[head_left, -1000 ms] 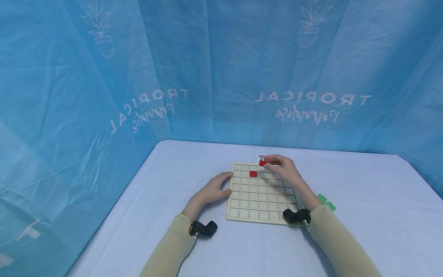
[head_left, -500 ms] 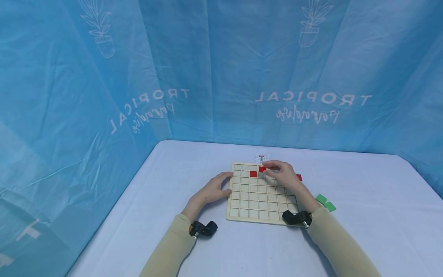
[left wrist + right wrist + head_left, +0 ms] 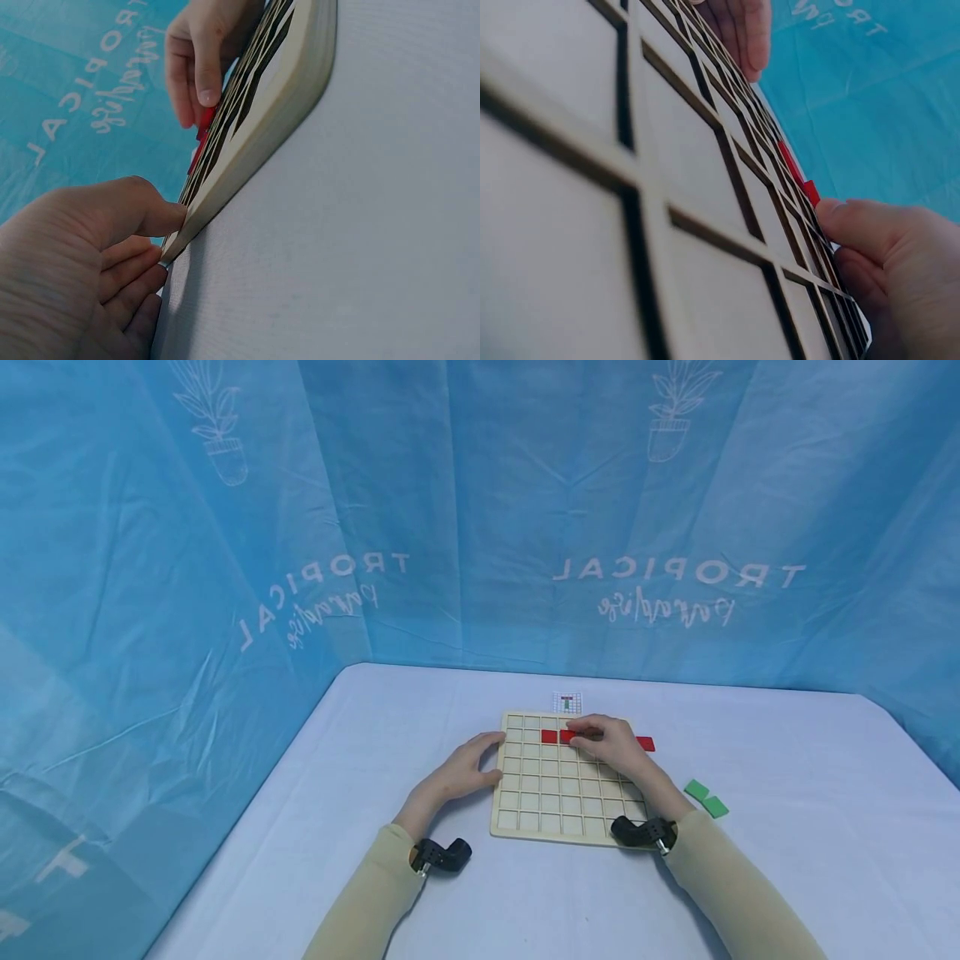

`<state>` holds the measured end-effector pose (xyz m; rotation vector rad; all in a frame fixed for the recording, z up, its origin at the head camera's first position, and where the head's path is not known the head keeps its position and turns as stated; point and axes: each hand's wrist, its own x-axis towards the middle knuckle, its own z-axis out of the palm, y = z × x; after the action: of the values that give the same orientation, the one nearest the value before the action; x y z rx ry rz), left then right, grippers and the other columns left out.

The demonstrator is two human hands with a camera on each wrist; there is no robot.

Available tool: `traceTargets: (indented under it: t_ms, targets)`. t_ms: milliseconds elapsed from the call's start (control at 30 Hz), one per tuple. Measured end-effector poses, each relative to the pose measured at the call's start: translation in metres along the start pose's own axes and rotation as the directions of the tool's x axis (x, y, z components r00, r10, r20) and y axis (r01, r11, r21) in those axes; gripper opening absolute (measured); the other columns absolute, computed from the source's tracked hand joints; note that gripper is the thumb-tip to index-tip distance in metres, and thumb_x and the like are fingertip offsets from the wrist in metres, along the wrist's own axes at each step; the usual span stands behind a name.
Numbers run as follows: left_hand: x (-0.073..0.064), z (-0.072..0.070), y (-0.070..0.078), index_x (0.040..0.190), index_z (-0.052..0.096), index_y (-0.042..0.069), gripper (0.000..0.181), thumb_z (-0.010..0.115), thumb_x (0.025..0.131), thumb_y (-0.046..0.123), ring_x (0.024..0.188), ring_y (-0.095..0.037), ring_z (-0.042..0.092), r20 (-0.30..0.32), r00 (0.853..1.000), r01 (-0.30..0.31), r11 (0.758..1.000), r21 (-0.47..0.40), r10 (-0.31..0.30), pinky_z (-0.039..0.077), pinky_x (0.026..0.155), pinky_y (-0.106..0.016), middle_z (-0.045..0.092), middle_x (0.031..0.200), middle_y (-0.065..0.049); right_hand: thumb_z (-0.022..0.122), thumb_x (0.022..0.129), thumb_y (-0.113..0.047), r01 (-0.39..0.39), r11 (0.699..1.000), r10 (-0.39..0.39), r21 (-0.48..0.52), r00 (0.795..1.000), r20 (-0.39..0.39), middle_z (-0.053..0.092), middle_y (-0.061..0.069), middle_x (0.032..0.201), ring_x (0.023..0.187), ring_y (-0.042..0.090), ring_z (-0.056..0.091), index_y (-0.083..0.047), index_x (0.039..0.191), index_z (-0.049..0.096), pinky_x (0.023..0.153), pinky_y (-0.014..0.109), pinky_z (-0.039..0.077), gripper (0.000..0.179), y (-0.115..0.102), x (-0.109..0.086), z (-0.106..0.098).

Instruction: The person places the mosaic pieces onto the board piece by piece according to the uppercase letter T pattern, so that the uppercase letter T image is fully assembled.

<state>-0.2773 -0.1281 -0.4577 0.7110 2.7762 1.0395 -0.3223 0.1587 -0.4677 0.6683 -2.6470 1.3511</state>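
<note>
My right hand [image 3: 609, 745] pinches a red square tile [image 3: 567, 737] over the upper part of the wooden grid board [image 3: 558, 837]. A second red tile [image 3: 549, 737] lies in the cell just to its left. In the right wrist view the held tile [image 3: 811, 193] stands slightly proud of the grid, right at my thumb tip. My left hand [image 3: 461, 768] rests against the board's left edge, thumb and fingers spread apart along it. The left wrist view shows that thumb on the rim, with the other fingertips at the side of the board.
More red [image 3: 646, 743] shows beside the board's right edge, partly behind my right hand. Two green tiles, a farther one [image 3: 696, 790] and a nearer one [image 3: 716, 807], lie on the white tablecloth [image 3: 810, 810]. A small printed grid card [image 3: 567, 702] lies behind the board.
My right hand has come down and toward me with the red tile, from above the board's far edge to beside the other red tile. The left hand has stayed in place.
</note>
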Motion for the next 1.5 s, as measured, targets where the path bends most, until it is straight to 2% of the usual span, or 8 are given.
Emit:
traceTargets:
  t_ms: [167, 600, 700, 800, 933, 1033, 1200, 1500]
  targets:
    - [0.001, 0.000, 0.000, 0.143, 0.038, 0.005, 0.064, 0.063, 0.085, 0.016, 0.136, -0.026, 0.030, -0.002, 1.000, 0.003, 1.000, 0.002, -0.003, 0.025, 0.112, -0.038, 0.038, 0.146, -0.011, 0.071, 0.086, -0.013, 0.006, 0.999, -0.006, -0.042, 1.000, 0.002, 0.066, 0.007, 0.111, 0.100, 0.021, 0.062, -0.006, 0.115, 0.068, 0.086, 0.040, 0.052, 0.030, 0.001, 0.001, 0.002]
    - [0.000, 0.000, 0.000, 0.143, 0.038, 0.005, 0.064, 0.063, 0.086, 0.016, 0.136, -0.026, 0.030, -0.002, 1.000, -0.005, 1.000, -0.008, 0.005, 0.025, 0.112, -0.038, 0.038, 0.146, -0.011, 0.073, 0.084, -0.017, 0.000, 0.998, 0.000, -0.061, 1.000, -0.001, 0.066, 0.005, 0.113, 0.102, 0.022, 0.061, -0.010, 0.117, 0.068, 0.086, 0.040, 0.052, 0.034, 0.002, 0.000, 0.003]
    - [0.000, 0.000, -0.001, 0.143, 0.038, 0.005, 0.064, 0.063, 0.086, 0.017, 0.136, -0.026, 0.030, 0.002, 1.000, -0.002, 1.000, -0.008, 0.002, 0.026, 0.112, -0.039, 0.038, 0.146, -0.011, 0.072, 0.085, -0.019, -0.047, 0.999, 0.046, 0.017, 0.999, 0.007, 0.065, 0.004, 0.117, 0.106, 0.021, 0.060, -0.009, 0.119, 0.067, 0.089, 0.039, 0.051, 0.036, -0.002, 0.001, 0.001]
    - [0.000, 0.001, -0.002, 0.144, 0.037, 0.005, 0.064, 0.063, 0.086, 0.017, 0.136, -0.026, 0.030, 0.008, 1.000, 0.001, 1.000, -0.005, -0.001, 0.025, 0.112, -0.038, 0.038, 0.146, -0.011, 0.071, 0.086, -0.021, -0.094, 0.984, 0.095, 0.151, 0.995, 0.003, 0.064, 0.004, 0.119, 0.107, 0.019, 0.060, -0.009, 0.120, 0.066, 0.090, 0.033, 0.051, 0.036, -0.008, 0.002, -0.003]
    - [0.001, 0.001, -0.002, 0.144, 0.037, 0.005, 0.064, 0.063, 0.086, 0.017, 0.136, -0.025, 0.030, 0.008, 1.000, -0.004, 1.000, 0.001, 0.004, 0.025, 0.112, -0.038, 0.038, 0.146, -0.011, 0.069, 0.088, -0.022, -0.088, 0.954, 0.089, 0.285, 0.996, 0.009, 0.062, 0.009, 0.122, 0.106, 0.020, 0.060, -0.006, 0.122, 0.064, 0.088, 0.028, 0.052, 0.038, -0.018, 0.006, -0.013]
    - [0.001, 0.000, -0.002, 0.143, 0.037, 0.005, 0.064, 0.063, 0.086, 0.017, 0.136, -0.026, 0.030, 0.002, 1.000, -0.010, 1.000, 0.000, 0.010, 0.026, 0.112, -0.039, 0.038, 0.146, -0.011, 0.068, 0.089, -0.021, -0.089, 0.944, 0.090, 0.318, 0.996, 0.013, 0.060, 0.011, 0.124, 0.107, 0.022, 0.060, -0.003, 0.125, 0.060, 0.089, 0.033, 0.052, 0.041, -0.025, 0.008, -0.021]
    - [0.000, 0.000, -0.001, 0.144, 0.036, 0.004, 0.065, 0.063, 0.086, 0.017, 0.137, -0.025, 0.029, 0.010, 1.000, 0.001, 1.000, 0.003, -0.001, 0.025, 0.112, -0.038, 0.037, 0.146, -0.011, 0.067, 0.089, -0.023, -0.120, 0.960, 0.131, 0.251, 0.991, -0.026, 0.060, 0.009, 0.124, 0.109, 0.023, 0.059, -0.006, 0.126, 0.060, 0.091, 0.038, 0.051, 0.042, -0.028, 0.007, -0.037]
    - [0.001, -0.001, -0.001, 0.142, 0.038, 0.003, 0.063, 0.062, 0.086, 0.018, 0.136, -0.027, 0.031, 0.001, 1.000, -0.001, 1.000, 0.012, 0.001, 0.026, 0.112, -0.039, 0.038, 0.145, -0.013, 0.067, 0.089, -0.029, -0.139, 0.972, 0.152, 0.187, 0.987, -0.057, 0.060, 0.011, 0.124, 0.108, 0.019, 0.060, -0.007, 0.127, 0.060, 0.088, 0.024, 0.051, 0.045, -0.013, -0.003, -0.064]
